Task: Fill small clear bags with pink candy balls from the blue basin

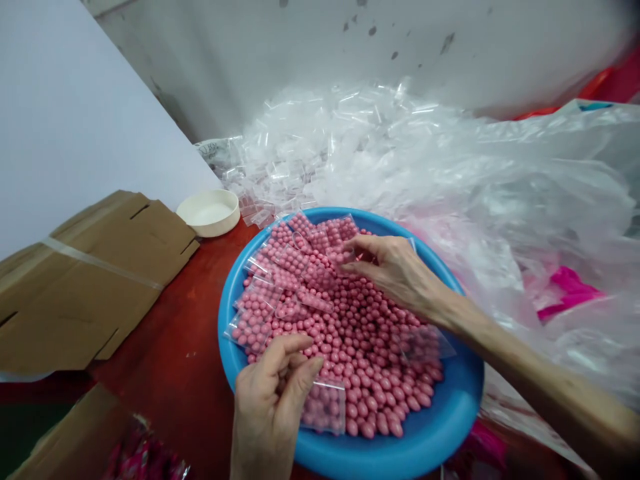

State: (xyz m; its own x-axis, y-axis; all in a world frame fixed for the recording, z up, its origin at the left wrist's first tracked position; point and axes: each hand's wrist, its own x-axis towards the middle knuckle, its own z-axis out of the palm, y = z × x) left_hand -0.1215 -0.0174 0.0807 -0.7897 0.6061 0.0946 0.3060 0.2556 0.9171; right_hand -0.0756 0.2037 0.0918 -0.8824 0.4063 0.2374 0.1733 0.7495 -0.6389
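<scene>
A blue basin [350,460] holds many glossy pink beads [373,353]. Several small clear bags of pink beads [255,307] lie over the beads on its far and left sides. My right hand [400,273] reaches over the basin, with thumb and forefinger apart beside a filled bag [340,233]; no clear grip on it shows. My left hand [275,393] is at the near left rim, fingers curled and thumb tip parted from the forefinger, nothing visible between them. Next to it lies another filled bag [325,407], partly hidden by the hand. A clear bag [425,343] rests at the right.
Behind the basin is a large heap of empty clear bags [310,147], with crumpled plastic sheeting [550,187] to the right. A shallow white dish [210,213] and folded cardboard [95,280] sit on the red table [180,347]. Shiny pink packets [145,453] are at lower left.
</scene>
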